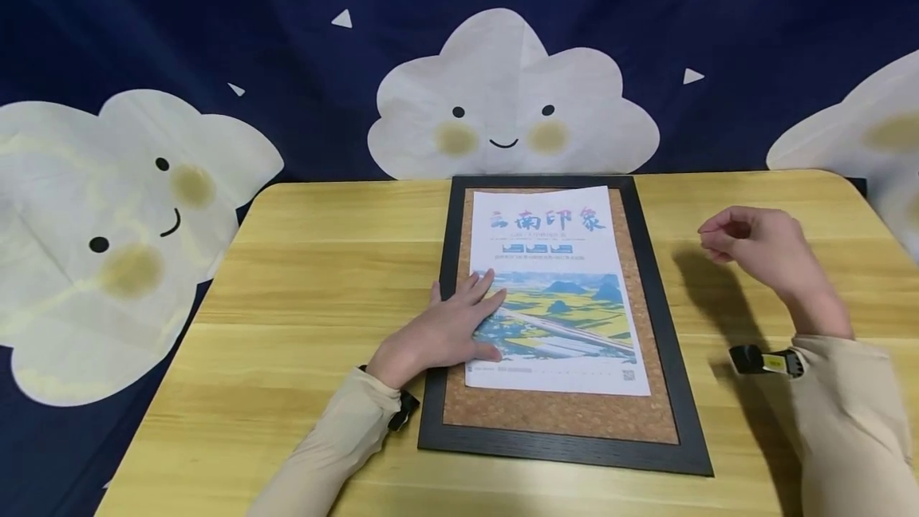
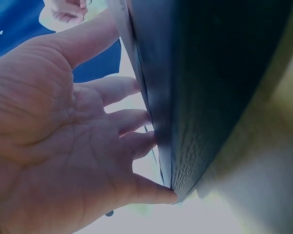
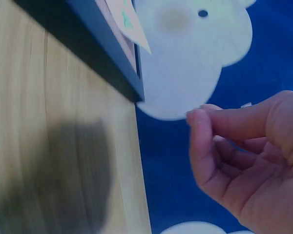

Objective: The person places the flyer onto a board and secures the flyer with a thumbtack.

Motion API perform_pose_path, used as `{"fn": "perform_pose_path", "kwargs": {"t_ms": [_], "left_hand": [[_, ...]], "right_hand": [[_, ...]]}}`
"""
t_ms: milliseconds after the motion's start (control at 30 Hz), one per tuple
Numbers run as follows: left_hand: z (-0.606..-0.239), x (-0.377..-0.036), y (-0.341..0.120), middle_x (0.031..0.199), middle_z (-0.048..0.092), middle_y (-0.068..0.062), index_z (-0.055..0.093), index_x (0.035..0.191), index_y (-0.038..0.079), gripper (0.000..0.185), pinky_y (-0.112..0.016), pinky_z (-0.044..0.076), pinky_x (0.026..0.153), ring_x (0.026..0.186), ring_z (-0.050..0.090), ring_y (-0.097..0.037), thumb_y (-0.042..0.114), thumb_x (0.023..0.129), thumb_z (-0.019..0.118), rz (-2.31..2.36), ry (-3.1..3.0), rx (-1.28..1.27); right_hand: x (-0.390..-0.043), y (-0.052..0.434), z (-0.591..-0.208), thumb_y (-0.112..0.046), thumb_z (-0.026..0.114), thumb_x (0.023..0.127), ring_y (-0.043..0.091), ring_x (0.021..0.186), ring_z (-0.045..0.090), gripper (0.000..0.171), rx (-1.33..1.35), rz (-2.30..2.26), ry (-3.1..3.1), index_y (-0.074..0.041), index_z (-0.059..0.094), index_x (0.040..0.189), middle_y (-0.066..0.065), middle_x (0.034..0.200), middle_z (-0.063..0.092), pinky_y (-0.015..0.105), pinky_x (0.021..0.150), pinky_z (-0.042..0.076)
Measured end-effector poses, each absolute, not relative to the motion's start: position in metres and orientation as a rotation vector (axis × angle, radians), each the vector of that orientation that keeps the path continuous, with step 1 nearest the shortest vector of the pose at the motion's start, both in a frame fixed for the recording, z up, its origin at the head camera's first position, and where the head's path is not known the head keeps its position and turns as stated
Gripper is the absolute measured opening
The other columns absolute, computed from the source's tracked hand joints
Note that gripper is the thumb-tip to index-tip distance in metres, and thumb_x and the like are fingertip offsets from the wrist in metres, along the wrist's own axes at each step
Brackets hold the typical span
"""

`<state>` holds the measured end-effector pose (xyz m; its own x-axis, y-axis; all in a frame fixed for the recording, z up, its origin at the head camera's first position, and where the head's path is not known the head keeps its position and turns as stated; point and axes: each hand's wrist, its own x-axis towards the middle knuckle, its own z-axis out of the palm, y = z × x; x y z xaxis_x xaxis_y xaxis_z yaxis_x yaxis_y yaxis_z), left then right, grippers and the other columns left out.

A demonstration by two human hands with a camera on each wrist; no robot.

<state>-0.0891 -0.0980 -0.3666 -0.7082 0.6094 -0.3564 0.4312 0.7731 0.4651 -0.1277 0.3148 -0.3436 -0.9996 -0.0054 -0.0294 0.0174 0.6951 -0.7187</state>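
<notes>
A cork board in a black frame (image 1: 668, 325) lies flat on the wooden table (image 1: 309, 286). On the cork rests a printed poster (image 1: 560, 262) with a landscape picture. My left hand (image 1: 452, 325) lies flat on the poster's left edge, fingers straight and spread; in the left wrist view the left hand (image 2: 63, 146) meets the frame (image 2: 200, 87). My right hand (image 1: 761, 250) hovers above the table to the right of the frame, fingers loosely curled. Nothing shows in the right hand (image 3: 244, 156) in the right wrist view, where the frame's corner (image 3: 97, 44) and the poster's corner (image 3: 129, 24) sit far left.
A dark blue cloth with white smiling clouds (image 1: 510, 102) hangs behind and beside the table. Bare wood (image 1: 754, 206) stretches on both sides of the frame. The table's far edge meets the cloth.
</notes>
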Motion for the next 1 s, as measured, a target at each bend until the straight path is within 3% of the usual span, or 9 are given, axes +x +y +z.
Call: {"fn": "perform_pose_path", "kwargs": {"t_ms": [233, 400, 500, 1000], "left_hand": [[-0.366, -0.089, -0.096, 0.174, 0.001, -0.006, 0.026, 0.166, 0.015, 0.086, -0.073, -0.003, 0.117, 0.159, -0.001, -0.027, 0.046, 0.098, 0.069, 0.469, 2.466, 0.788], [-0.366, -0.089, -0.094, 0.173, 0.001, -0.007, 0.025, 0.166, 0.015, 0.087, -0.073, -0.002, 0.117, 0.159, -0.002, -0.027, 0.045, 0.098, 0.069, 0.469, 2.46, 0.789], [-0.366, -0.089, -0.094, 0.174, 0.001, -0.007, 0.025, 0.166, 0.015, 0.087, -0.074, -0.001, 0.117, 0.159, -0.001, -0.027, 0.045, 0.098, 0.07, 0.464, 2.463, 0.792], [-0.366, -0.089, -0.098, 0.174, 0.001, -0.006, 0.025, 0.166, 0.016, 0.086, -0.074, -0.001, 0.117, 0.159, -0.001, -0.026, 0.044, 0.098, 0.07, 0.449, 2.48, 0.774]], "right_hand": [[-0.14, 0.284, -0.343, -0.004, 0.064, 0.101, 0.0, 0.067, 0.067, 0.02, 0.029, -1.49, 2.886, 0.014, 0.067, 0.112, -0.018, 0.077, 0.067, 0.017, 0.064, 0.056], [-0.152, 0.269, -0.345, 0.001, 0.063, 0.1, 0.0, 0.067, 0.067, 0.02, 0.013, -1.671, 2.785, 0.018, 0.066, 0.111, -0.017, 0.078, 0.068, 0.015, 0.064, 0.056], [-0.158, 0.261, -0.348, 0.001, 0.065, 0.1, 0.001, 0.067, 0.067, 0.017, 0.023, -1.722, 2.741, 0.015, 0.068, 0.109, -0.017, 0.078, 0.069, 0.016, 0.065, 0.056], [-0.179, 0.222, -0.363, -0.005, 0.064, 0.102, 0.001, 0.072, 0.065, 0.027, 0.034, -1.762, 2.626, 0.016, 0.065, 0.12, -0.014, 0.083, 0.067, 0.015, 0.068, 0.056]]}}
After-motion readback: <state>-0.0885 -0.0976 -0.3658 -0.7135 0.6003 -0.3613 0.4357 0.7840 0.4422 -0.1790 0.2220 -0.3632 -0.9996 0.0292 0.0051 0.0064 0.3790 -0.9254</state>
